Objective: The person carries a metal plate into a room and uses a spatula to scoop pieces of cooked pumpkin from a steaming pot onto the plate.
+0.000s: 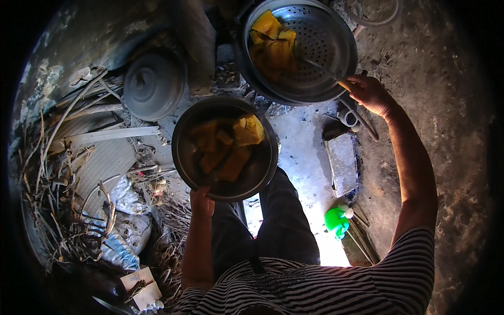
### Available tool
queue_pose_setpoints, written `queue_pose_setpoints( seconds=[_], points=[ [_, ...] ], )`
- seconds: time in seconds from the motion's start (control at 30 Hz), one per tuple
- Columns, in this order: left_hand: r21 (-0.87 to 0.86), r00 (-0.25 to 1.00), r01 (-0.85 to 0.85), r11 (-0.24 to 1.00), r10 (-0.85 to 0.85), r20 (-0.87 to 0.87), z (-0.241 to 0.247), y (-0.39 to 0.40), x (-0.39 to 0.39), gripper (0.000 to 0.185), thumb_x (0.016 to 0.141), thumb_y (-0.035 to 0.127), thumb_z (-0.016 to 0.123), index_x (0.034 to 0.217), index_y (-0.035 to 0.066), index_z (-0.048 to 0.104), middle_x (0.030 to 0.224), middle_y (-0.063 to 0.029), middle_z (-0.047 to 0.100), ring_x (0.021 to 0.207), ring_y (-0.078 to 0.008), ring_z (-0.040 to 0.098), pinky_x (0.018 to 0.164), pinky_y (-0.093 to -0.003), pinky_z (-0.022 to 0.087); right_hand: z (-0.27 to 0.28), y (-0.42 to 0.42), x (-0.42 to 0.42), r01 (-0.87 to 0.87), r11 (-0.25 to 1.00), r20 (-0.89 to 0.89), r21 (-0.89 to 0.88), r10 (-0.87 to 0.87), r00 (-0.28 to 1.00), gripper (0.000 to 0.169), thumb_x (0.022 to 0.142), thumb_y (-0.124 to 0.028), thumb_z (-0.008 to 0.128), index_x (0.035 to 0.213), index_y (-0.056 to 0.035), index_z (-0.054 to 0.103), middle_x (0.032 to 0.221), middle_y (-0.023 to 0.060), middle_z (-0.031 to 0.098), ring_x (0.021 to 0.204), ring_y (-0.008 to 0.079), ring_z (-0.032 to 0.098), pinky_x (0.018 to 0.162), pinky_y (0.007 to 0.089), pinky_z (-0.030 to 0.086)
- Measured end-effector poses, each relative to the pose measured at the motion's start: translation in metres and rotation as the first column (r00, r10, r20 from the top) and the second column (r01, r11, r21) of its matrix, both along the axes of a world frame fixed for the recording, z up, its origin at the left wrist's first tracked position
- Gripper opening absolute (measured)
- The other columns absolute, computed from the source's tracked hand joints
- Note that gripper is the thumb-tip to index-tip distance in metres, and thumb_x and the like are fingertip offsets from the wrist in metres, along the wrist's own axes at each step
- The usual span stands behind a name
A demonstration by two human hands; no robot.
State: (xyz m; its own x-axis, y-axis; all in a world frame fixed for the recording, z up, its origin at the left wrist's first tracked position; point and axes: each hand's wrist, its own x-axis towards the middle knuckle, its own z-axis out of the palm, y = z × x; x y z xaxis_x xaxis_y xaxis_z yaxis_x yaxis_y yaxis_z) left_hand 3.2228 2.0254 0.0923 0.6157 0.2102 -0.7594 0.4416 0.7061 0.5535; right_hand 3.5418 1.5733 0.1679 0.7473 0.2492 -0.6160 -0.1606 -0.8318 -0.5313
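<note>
My left hand [202, 201] grips the near rim of a dark round metal bowl [177, 157], holding it above my legs. Several pumpkin pieces [232, 163] lie in the bowl, most of them in shadow. Up and to the right, a metal steamer pot [351, 51] has a perforated steamer tray [323, 35] inside it. More pumpkin pieces [277, 51] are heaped on the left side of that tray. My right hand [370, 94] holds a utensil [327, 71] by its yellowish handle; its thin metal end reaches over the tray towards the pumpkin. The utensil's tip is hard to make out.
A round metal lid [151, 86] leans at the left beside sticks [75, 108] and a flat board [114, 134]. Plastic bags [128, 201] and brushwood lie lower left. On the right are a grey block [341, 163], a green plastic jug [334, 221] and a rough wall [460, 138].
</note>
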Motion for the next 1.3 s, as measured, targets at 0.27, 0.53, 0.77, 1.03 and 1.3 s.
queue_pose_setpoints(
  seconds=[0.27,0.53,0.77,1.03,1.3],
  points=[
    [0.008,0.999,0.028,1.0,-0.028,-0.019,-0.003,0.005,0.001,0.052,0.073,0.0,0.05,0.125,-0.005,0.044,0.122,-0.0148,0.052,0.113,-0.0301,0.052,0.098,-0.0419,0.042,0.01,-0.001,-0.033,0.184,0.982,-0.118,0.043,-0.178,0.977,0.031,0.084,-0.013,0.06,0.115,-0.0086,0.06,0.071,0.0006,0.059,0.058,0.0068,0.052,0.055,0.0237,0.046],
    [-0.004,0.999,0.029,1.0,-0.029,0.019,-0.002,0.0,0.007,0.051,0.073,-0.001,0.05,0.124,-0.005,0.044,0.122,-0.0147,0.052,0.112,-0.0299,0.052,0.097,-0.0419,0.042,0.001,-0.017,-0.06,0.341,0.924,-0.184,0.176,-0.309,0.933,0.026,0.085,-0.014,0.06,0.111,-0.0079,0.061,0.067,-0.0019,0.058,0.056,0.0047,0.05,0.051,0.022,0.043],
    [-0.04,1.0,-0.01,0.999,0.01,-0.009,-0.009,0.003,0.0,0.049,0.074,-0.002,0.048,0.122,-0.005,0.045,0.12,-0.0148,0.054,0.111,-0.0295,0.054,0.097,-0.041,0.042,0.004,-0.005,-0.06,0.35,0.926,-0.222,0.142,-0.315,0.923,0.038,0.082,-0.009,0.061,0.12,-0.0085,0.058,0.075,-0.0012,0.059,0.058,0.0048,0.049,0.053,0.0197,0.043],
    [-0.036,1.0,0.02,0.999,-0.019,0.018,-0.007,-0.003,0.01,0.045,0.077,-0.002,0.05,0.122,-0.006,0.046,0.123,-0.0152,0.052,0.112,-0.0285,0.053,0.096,-0.0391,0.044,0.037,-0.024,-0.102,0.449,0.885,-0.155,0.125,-0.43,0.89,0.034,0.085,-0.012,0.061,0.119,-0.0088,0.059,0.07,-0.0034,0.055,0.057,0.004,0.048,0.05,0.0188,0.041],
    [0.112,0.99,0.127,0.986,-0.134,0.052,-0.026,-0.003,0.018,0.044,0.079,0.0,0.053,0.122,-0.005,0.047,0.121,-0.0149,0.054,0.11,-0.0269,0.054,0.096,-0.0382,0.045,0.108,-0.011,-0.124,0.418,0.904,-0.006,0.085,-0.419,0.908,0.034,0.084,-0.005,0.06,0.117,-0.0042,0.058,0.074,-0.0005,0.058,0.06,0.0045,0.049,0.053,0.0201,0.042]
  ],
)
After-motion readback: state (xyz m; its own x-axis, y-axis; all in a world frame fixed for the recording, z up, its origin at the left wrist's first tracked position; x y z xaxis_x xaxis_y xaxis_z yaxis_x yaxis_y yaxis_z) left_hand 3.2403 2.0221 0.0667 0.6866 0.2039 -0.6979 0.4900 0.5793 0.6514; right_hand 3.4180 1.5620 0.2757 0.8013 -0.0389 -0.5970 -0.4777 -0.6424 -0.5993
